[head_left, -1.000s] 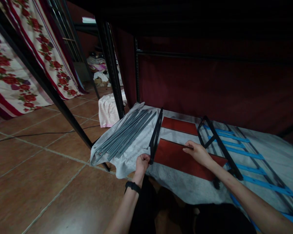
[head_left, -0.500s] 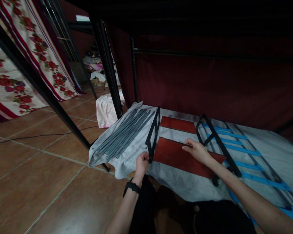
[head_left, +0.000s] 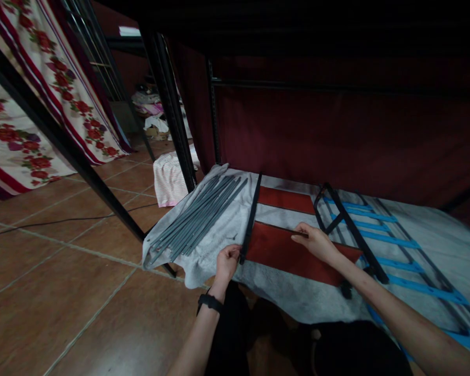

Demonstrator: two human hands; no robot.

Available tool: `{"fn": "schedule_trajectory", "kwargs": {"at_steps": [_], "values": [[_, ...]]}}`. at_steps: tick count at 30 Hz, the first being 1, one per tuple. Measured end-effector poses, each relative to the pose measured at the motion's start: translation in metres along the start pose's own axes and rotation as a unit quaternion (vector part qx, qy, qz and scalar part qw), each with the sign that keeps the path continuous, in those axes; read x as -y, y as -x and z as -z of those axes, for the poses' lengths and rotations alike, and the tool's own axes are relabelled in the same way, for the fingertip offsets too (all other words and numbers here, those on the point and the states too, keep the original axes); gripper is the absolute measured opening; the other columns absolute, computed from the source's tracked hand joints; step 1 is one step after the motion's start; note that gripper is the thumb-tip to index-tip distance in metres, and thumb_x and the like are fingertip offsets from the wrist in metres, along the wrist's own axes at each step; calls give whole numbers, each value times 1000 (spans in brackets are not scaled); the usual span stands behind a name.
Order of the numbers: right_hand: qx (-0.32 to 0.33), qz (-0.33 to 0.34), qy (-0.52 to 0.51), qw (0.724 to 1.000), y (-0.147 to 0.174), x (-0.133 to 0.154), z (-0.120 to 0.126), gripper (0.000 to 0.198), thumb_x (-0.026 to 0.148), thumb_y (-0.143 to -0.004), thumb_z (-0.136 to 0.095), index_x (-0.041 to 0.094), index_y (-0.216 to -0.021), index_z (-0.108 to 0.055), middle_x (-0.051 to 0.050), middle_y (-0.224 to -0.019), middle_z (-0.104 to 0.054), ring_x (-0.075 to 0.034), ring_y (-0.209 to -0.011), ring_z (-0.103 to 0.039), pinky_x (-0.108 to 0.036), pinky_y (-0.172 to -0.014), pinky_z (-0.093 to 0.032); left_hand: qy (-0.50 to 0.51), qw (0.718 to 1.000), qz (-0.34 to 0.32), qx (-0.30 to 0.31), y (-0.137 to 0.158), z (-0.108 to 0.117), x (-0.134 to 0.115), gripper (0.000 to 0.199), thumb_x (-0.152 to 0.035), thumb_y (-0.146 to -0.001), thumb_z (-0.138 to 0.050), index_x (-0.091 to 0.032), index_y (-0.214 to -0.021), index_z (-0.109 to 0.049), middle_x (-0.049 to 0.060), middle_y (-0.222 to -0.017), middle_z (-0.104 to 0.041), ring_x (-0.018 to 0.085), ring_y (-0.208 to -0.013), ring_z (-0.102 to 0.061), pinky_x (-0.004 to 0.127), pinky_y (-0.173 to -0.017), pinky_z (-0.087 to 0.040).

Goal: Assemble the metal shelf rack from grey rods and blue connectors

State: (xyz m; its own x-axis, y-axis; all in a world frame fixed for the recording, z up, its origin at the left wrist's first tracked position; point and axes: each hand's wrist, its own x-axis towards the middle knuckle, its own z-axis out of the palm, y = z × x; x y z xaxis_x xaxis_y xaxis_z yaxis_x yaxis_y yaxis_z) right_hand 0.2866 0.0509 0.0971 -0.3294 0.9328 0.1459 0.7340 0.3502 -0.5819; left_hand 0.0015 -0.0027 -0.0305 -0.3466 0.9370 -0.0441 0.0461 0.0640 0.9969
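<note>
My left hand (head_left: 227,261), with a black band on its wrist, has its fingers pinched together at the near end of a black side frame (head_left: 252,216). What sits between the fingertips is too small to make out. That frame is seen nearly edge-on, along the left ends of two red boards. With thumb and fingers across the dark back edge of the nearer red board (head_left: 285,253), my right hand (head_left: 315,244) is closed on it. The smaller red board (head_left: 285,200) lies behind. Another black side frame (head_left: 350,230) stands at the boards' right ends.
Many grey rods (head_left: 199,216) lie on a grey cloth (head_left: 305,305), left of the boards. Blue-slatted black racks (head_left: 407,243) are at right. A black metal post (head_left: 172,104) rises at back left; a dark red curtain (head_left: 337,136) hangs behind. A cable (head_left: 70,219) crosses the tiled floor.
The left black frame has swung from a tilted view showing its openings to nearly edge-on. My left hand stays at its near end, shifted slightly left. My right hand has hardly moved.
</note>
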Motion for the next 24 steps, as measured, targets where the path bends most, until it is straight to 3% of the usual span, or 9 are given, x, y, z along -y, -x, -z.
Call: {"fn": "schedule_trajectory", "kwargs": {"at_steps": [2, 7, 13, 16, 19, 24], "values": [[6, -1, 6, 1000, 1, 2, 0, 17, 43, -82, -54, 25, -83, -57, 1, -77, -65, -18, -71, -58, -28, -64, -39, -43, 999, 0, -22, 0, 1, 2, 15, -26, -72, -60, -16, -78, -70, 4, -70, -67, 15, -61, -56, 24, -59, -40], [4, 7, 17, 1000, 3, 10, -1, 15, 41, -82, -55, 26, -84, -58, 1, -80, -68, -18, -70, -60, -28, -63, -38, -174, 983, 21, -57, 2, 1, 2, 19, -24, -75, -59, -18, -56, -58, 0, -50, -55, 12, -50, -48, 23, -53, -31], [5, 2, 14, 1000, 3, 9, -1, 15, 41, -82, -54, 26, -85, -57, 1, -82, -68, -18, -72, -60, -28, -64, -39, -95, 994, 16, -46, -2, -2, 9, 15, -19, -67, -59, -19, -54, -52, -4, -51, -50, 11, -51, -45, 22, -53, -32], [7, -2, 19, 1000, 2, 7, 0, 15, 40, -82, -55, 26, -84, -56, 1, -80, -67, -18, -72, -60, -28, -64, -39, -37, 999, -13, -19, -4, -2, 11, 10, -16, -63, -57, -19, -56, -52, -3, -54, -51, 10, -54, -46, 21, -55, -35], [7, -8, 15, 1000, 1, 4, 1, 16, 41, -82, -55, 26, -83, -56, 2, -77, -66, -18, -70, -59, -28, -64, -39, 25, 1000, 5, 10, -2, -1, 10, 2, -18, -62, -58, -18, -62, -56, -3, -55, -53, 9, -51, -45, 21, -53, -34], [7, -2, 4, 1000, 2, 4, 2, 16, 42, -82, -55, 26, -84, -56, 1, -79, -66, -18, -72, -60, -28, -66, -40, -48, 998, 34, -4, -2, 0, 10, 23, -33, -72, -58, -18, -55, -54, -3, -47, -46, 9, -45, -38, 23, -48, -26]]}}
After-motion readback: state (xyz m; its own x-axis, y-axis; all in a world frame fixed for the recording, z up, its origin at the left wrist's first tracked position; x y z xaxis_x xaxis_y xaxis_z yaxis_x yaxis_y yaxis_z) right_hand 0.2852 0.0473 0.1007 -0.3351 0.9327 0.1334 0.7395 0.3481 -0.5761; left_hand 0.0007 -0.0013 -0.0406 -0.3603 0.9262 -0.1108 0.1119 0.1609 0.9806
